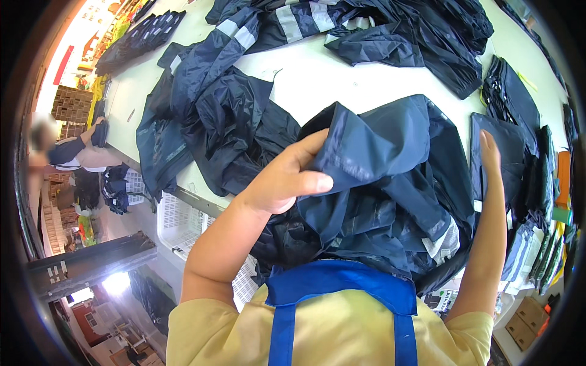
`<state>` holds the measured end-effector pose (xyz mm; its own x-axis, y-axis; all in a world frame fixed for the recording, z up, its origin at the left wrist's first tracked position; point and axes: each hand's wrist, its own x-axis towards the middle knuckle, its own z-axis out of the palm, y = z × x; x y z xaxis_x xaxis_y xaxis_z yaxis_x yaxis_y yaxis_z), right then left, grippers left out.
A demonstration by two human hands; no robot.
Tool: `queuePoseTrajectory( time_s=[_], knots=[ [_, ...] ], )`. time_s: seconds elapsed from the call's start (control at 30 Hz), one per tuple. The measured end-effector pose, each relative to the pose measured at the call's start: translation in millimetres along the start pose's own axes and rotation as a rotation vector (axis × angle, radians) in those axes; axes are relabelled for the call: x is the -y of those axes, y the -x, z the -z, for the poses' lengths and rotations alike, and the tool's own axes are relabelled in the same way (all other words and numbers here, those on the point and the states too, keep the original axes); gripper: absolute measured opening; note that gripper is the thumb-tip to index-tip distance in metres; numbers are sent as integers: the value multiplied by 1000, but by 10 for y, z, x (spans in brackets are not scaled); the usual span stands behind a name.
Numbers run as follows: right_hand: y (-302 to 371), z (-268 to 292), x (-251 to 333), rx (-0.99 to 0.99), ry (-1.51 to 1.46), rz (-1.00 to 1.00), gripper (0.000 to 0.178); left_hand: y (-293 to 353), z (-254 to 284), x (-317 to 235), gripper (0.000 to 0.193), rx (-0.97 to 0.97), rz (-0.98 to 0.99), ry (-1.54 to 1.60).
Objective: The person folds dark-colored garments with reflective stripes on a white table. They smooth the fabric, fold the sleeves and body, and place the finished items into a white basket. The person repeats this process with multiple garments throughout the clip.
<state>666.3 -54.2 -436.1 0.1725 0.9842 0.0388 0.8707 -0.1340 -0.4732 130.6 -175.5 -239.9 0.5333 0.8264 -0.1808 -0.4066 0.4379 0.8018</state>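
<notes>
- As I watch remotely through the head camera, a person in a dark sleeve appears at far left beyond the table edge, one hand at a small dark bundle.
- Nearer the table's upper left corner, I see a row of dark, overlapping folded garments.
- Below the table edge, left of the wearer, is a white plastic basket with grid walls.
- On the smooth white tabletop, a crumpled heap of shiny navy garments lies at left; more dark clothing with pale grey bands spreads along the far side.
- At centre-left, the bare left hand pinches a cloth edge, thumb on the near face, fingers partly hidden behind.
- That edge belongs to a smooth navy-blue fabric garment, bunched at centre in front of the wearer, its held part raised in a fold.
- At bottom centre, I see the wearer's bright blue cloth bib with two straps over a yellow short-sleeved shirt.
- At right, the bare right hand is seen edge-on, in front of a flat, dark folded garment; I cannot tell whether it grips anything.
- Farther right stand an upright orange object and, lower, brown cardboard boxes.
</notes>
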Motion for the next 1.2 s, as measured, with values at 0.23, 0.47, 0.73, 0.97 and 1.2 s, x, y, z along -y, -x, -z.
queuePoseTrajectory(
  time_s=[0.23, 0.47, 0.73, 0.97, 1.2],
  knots=[
    [319, -220, 1478, 918, -453, -190, 35, 443, 96, 151, 63, 511, 440, -1072],
    [1191, 17, 1878, 1017, -142, 203, 93, 896, 916, 839, 50, -375, 675, -77],
    [1113, 1136, 1552, -13, -621, 176, 14, 165, 608, -656, 36, -340, -192, -1396],
    [2002, 1566, 3267, -573, -141, 758, 20, -161, 1017, -1439, 43, -617, -869, -570],
    [2943, 252, 3299, 495, -41, 1198, 35, 1035, 688, 905, 77, -515, -109, 616]
  ],
)
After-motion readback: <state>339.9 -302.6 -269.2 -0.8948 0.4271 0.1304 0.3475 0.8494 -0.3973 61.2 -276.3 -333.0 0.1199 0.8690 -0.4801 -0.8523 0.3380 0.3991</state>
